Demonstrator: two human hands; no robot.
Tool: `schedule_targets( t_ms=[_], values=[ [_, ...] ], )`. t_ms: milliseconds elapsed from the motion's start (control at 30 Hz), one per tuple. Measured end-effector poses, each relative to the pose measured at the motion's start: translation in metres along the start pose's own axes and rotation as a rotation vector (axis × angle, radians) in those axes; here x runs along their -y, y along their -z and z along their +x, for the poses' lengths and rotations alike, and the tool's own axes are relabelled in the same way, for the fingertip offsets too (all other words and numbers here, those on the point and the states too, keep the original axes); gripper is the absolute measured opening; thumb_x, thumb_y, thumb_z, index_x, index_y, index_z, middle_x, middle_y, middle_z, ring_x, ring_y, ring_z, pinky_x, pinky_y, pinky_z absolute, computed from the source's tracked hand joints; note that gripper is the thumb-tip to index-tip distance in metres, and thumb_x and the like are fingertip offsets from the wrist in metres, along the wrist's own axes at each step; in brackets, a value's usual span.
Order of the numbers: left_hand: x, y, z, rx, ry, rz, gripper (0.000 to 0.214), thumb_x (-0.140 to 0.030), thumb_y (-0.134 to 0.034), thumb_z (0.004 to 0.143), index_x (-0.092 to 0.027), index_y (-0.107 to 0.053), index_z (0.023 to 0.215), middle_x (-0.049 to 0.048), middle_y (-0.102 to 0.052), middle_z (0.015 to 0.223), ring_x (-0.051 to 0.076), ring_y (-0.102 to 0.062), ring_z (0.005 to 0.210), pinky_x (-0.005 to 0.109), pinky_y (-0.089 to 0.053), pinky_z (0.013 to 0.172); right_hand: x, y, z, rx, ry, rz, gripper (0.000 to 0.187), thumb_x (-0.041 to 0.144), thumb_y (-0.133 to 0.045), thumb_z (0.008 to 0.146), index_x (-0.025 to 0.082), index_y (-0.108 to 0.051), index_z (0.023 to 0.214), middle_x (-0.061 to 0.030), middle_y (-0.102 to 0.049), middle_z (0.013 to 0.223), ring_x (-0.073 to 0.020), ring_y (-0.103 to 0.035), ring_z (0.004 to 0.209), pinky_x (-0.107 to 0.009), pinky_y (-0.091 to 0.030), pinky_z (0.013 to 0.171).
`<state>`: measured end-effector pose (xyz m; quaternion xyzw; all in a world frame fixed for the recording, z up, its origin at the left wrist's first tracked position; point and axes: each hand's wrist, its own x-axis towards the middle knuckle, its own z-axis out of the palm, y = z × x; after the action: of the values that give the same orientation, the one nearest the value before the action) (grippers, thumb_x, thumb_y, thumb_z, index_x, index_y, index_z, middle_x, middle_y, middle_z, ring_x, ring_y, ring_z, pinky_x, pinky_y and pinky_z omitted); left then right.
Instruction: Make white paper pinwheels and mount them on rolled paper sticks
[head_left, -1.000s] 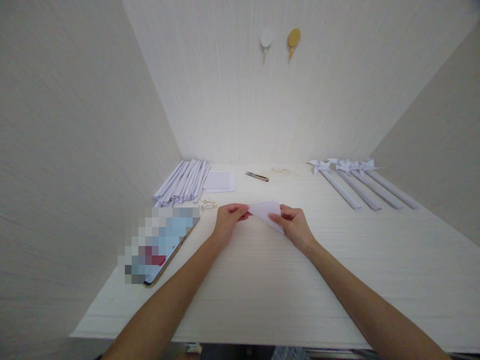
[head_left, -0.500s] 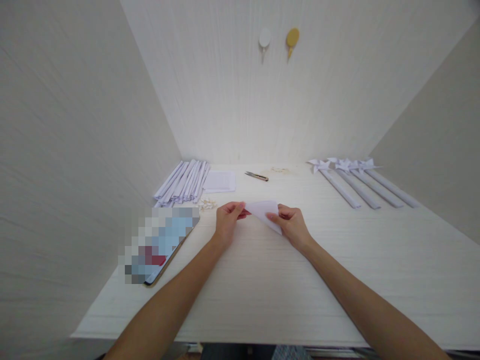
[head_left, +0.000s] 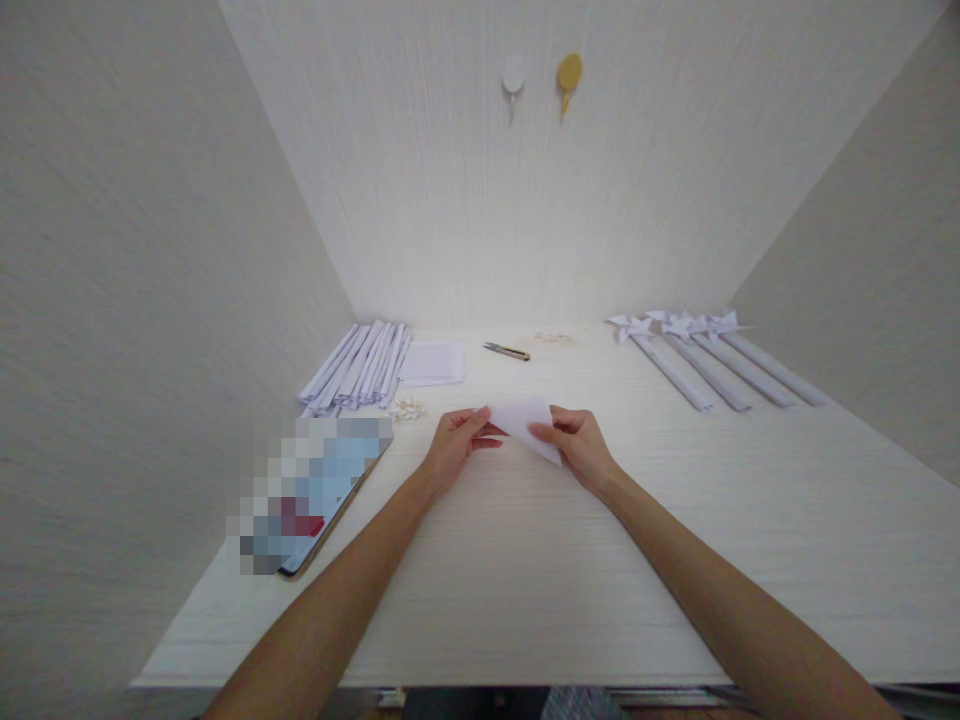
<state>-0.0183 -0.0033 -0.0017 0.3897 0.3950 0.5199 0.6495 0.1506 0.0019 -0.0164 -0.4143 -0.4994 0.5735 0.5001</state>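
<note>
A small sheet of white paper (head_left: 520, 420), folded into a roughly triangular shape, is held up between both hands above the table. My left hand (head_left: 459, 440) pinches its left corner with thumb and fingers. On the other side, my right hand (head_left: 577, 445) grips the right edge, thumb lying on the front face. The fingers behind the paper are partly hidden. Beyond the hands lie thread snips (head_left: 507, 351) and a short stack of white paper squares (head_left: 433, 363). A small heap of pale little pieces (head_left: 407, 408) sits left of my left hand.
Rolled white paper sticks (head_left: 358, 368) are piled at the back left. Several paper pinwheels on sticks (head_left: 675, 365) lie at the back right. A phone (head_left: 337, 500), partly blurred, rests at the left. Walls enclose the table (head_left: 480, 590); two hooks (head_left: 570, 72) hang on the back one.
The view has shifted slightly. Both hands keep hold of the paper at nearly the same spot, and the left fingers below it have spread a little.
</note>
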Motion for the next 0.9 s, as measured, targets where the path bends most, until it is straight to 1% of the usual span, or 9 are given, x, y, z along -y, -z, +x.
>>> schedule_targets(
  t_ms=[133, 233, 333, 467, 533, 600, 700, 800, 900],
  values=[
    [-0.0005, 0.0003, -0.0003, -0.021, -0.018, 0.007, 0.034, -0.042, -0.069, 0.055, -0.009, -0.063, 0.063, 0.0055, -0.067, 0.061, 0.014, -0.062, 0.057, 0.022, -0.047, 0.051, 0.0024, -0.0007, 0.0002, 0.074, -0.051, 0.023, 0.019, 0.032, -0.071, 0.054, 0.018, -0.059, 0.057, 0.0033, -0.057, 0.057, -0.0116, -0.052, 0.053, -0.026, -0.039, 0.053],
    [-0.0010, 0.0000, 0.0003, -0.090, -0.061, -0.019, 0.033, -0.042, -0.069, 0.056, -0.010, -0.063, 0.064, 0.0054, -0.067, 0.061, 0.013, -0.063, 0.057, 0.021, -0.047, 0.051, 0.0055, -0.0029, 0.0002, 0.062, 0.035, 0.012, 0.021, 0.028, -0.073, 0.053, 0.019, -0.055, 0.061, 0.0045, -0.059, 0.060, -0.0099, -0.051, 0.054, -0.023, -0.038, 0.052],
    [-0.0018, 0.0004, 0.0016, -0.151, -0.098, -0.064, 0.032, -0.042, -0.068, 0.058, -0.011, -0.062, 0.063, 0.0053, -0.068, 0.062, 0.013, -0.063, 0.059, 0.020, -0.047, 0.053, 0.0073, -0.0043, 0.0003, 0.037, 0.117, -0.022, 0.023, 0.025, -0.074, 0.052, 0.019, -0.053, 0.061, 0.0055, -0.059, 0.057, -0.0080, -0.050, 0.051, -0.021, -0.036, 0.049],
    [-0.0013, 0.0011, 0.0028, -0.183, -0.121, -0.122, 0.031, -0.041, -0.068, 0.059, -0.011, -0.061, 0.064, 0.0044, -0.068, 0.063, 0.013, -0.064, 0.062, 0.020, -0.048, 0.058, 0.0061, -0.0039, 0.0010, -0.055, 0.064, -0.035, 0.018, 0.029, -0.072, 0.054, 0.017, -0.059, 0.060, 0.0020, -0.062, 0.055, -0.0080, -0.052, 0.050, -0.021, -0.039, 0.050],
    [-0.0002, 0.0010, 0.0028, -0.178, -0.127, -0.133, 0.030, -0.040, -0.068, 0.059, -0.011, -0.061, 0.064, 0.0049, -0.068, 0.065, 0.014, -0.065, 0.065, 0.021, -0.049, 0.060, 0.0049, -0.0038, 0.0019, -0.137, 0.039, 0.046, 0.018, 0.029, -0.073, 0.053, 0.016, -0.063, 0.060, 0.0005, -0.064, 0.057, -0.0080, -0.054, 0.053, -0.021, -0.042, 0.053],
    [0.0009, 0.0006, 0.0024, -0.174, -0.131, -0.121, 0.030, -0.040, -0.068, 0.059, -0.011, -0.061, 0.064, 0.0058, -0.069, 0.066, 0.014, -0.065, 0.067, 0.022, -0.049, 0.063, 0.0044, -0.0039, 0.0030, -0.232, 0.025, 0.161, 0.020, 0.028, -0.076, 0.048, 0.016, -0.064, 0.059, 0.0008, -0.064, 0.057, -0.0071, -0.054, 0.053, -0.020, -0.043, 0.053],
    [0.0017, -0.0001, 0.0009, -0.171, -0.125, -0.028, 0.028, -0.037, -0.068, 0.060, -0.010, -0.064, 0.068, 0.0081, -0.070, 0.071, 0.016, -0.065, 0.069, 0.024, -0.050, 0.064, 0.0057, -0.0032, 0.0048, -0.341, 0.025, 0.325, 0.023, 0.026, -0.079, 0.042, 0.017, -0.064, 0.057, 0.0024, -0.063, 0.055, -0.0056, -0.053, 0.051, -0.018, -0.043, 0.050],
    [0.0018, -0.0018, -0.0015, -0.122, -0.115, 0.154, 0.027, -0.036, -0.065, 0.063, -0.010, -0.067, 0.071, 0.0098, -0.070, 0.077, 0.016, -0.065, 0.067, 0.025, -0.051, 0.064, 0.0082, -0.0002, 0.0060, -0.397, 0.058, 0.454, 0.023, 0.024, -0.079, 0.041, 0.019, -0.063, 0.057, 0.0046, -0.062, 0.056, -0.0045, -0.054, 0.052, -0.015, -0.045, 0.050],
    [0.0022, -0.0045, -0.0036, -0.044, -0.092, 0.351, 0.024, -0.034, -0.063, 0.065, -0.011, -0.068, 0.067, 0.0086, -0.070, 0.070, 0.015, -0.064, 0.062, 0.026, -0.051, 0.061, 0.0101, 0.0035, 0.0063, -0.418, 0.090, 0.537, 0.022, 0.022, -0.078, 0.045, 0.021, -0.063, 0.062, 0.0072, -0.060, 0.055, -0.0031, -0.054, 0.053, -0.013, -0.046, 0.052]
  ],
)
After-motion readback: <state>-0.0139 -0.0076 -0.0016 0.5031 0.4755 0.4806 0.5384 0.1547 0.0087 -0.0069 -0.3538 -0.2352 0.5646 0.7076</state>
